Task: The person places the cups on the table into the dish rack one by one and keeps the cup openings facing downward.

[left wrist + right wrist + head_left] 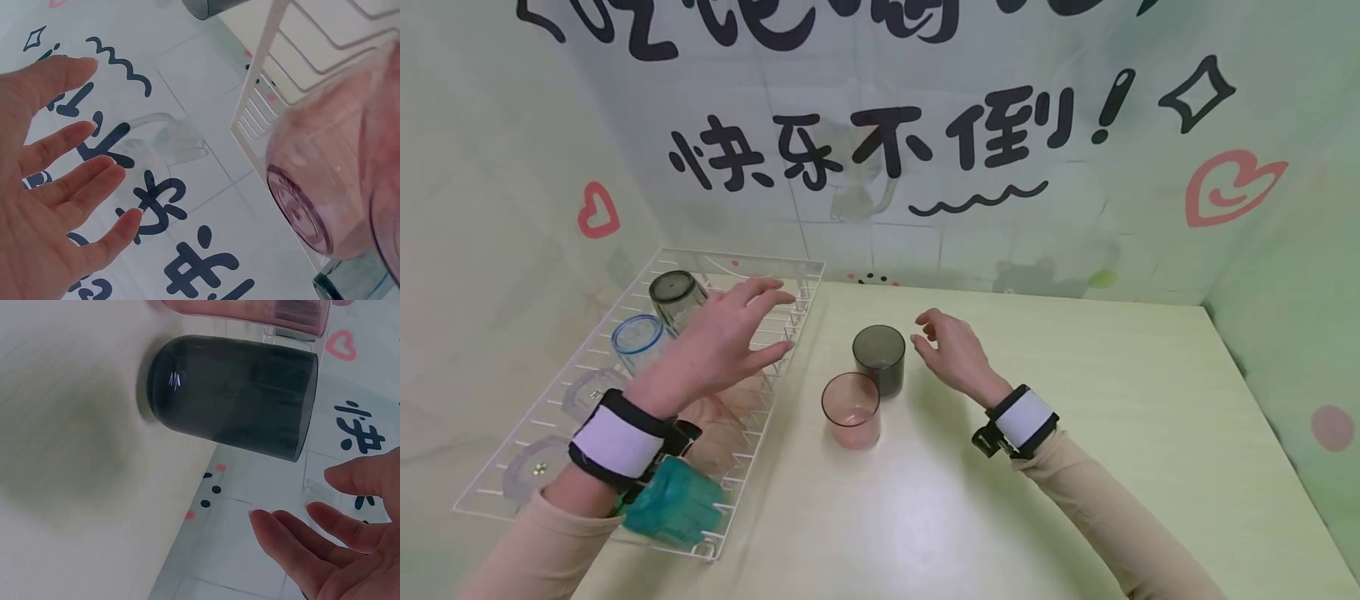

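Observation:
My left hand (730, 329) hovers over the white wire rack (805, 265) with fingers spread and nothing in them. In the left wrist view, a pink glass (331, 156) lies beside that hand, apart from its fingers. On the table, a dark grey cup (887, 367) stands upright, right behind an upright pink glass (853, 429). My right hand (955, 354) is just to the right of the grey cup, its fingers loosely bent and holding nothing. The right wrist view shows a gap between those fingertips and the grey cup's rim (309, 412).
Upside down in the rack are a smoky grey glass (673, 287), a blue-rimmed glass (636, 342) and a teal glass (673, 508). Two clear pieces (535, 471) with metal centres line its left side; pink glasses show under my left arm. A printed cloth wall (880, 225) closes off the back.

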A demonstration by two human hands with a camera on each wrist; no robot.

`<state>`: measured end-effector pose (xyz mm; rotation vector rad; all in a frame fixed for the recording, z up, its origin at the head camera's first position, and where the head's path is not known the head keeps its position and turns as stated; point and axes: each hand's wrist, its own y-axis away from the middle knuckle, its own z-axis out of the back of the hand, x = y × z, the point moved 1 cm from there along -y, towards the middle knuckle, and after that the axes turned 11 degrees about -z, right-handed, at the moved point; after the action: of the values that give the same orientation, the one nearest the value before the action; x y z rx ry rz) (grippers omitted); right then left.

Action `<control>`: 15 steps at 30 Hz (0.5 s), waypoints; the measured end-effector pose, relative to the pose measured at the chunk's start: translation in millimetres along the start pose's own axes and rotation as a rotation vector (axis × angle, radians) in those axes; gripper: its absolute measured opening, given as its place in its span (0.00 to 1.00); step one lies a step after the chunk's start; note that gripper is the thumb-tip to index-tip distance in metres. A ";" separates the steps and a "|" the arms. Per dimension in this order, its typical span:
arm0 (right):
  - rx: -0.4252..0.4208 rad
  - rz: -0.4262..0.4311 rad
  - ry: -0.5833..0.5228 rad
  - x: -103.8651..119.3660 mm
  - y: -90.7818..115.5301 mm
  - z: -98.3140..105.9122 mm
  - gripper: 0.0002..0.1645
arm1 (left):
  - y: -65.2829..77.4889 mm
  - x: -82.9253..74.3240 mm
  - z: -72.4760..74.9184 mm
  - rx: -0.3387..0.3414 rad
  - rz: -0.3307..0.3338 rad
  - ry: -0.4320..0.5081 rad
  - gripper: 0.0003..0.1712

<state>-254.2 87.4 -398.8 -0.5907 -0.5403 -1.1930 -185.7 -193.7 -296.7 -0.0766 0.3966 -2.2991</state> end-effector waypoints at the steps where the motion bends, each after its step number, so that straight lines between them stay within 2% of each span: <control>1: 0.005 -0.004 0.000 1.2 -2.8 -1.6 0.15 | 0.5 -1.5 -1.1 -0.006 -0.005 0.000 0.30; 8: 0.031 -0.031 0.014 9.3 -20.5 -12.1 0.18 | 3.2 -18.0 -6.4 -0.041 -0.047 0.002 0.30; 15: 0.075 -0.071 0.075 12.7 -32.4 -21.8 0.19 | 3.5 -30.3 -8.0 -0.081 -0.074 0.015 0.31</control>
<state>-280.0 55.6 -401.8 -0.4638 -0.5436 -1.2519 -163.8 -172.1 -303.3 -0.1160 0.5019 -2.3576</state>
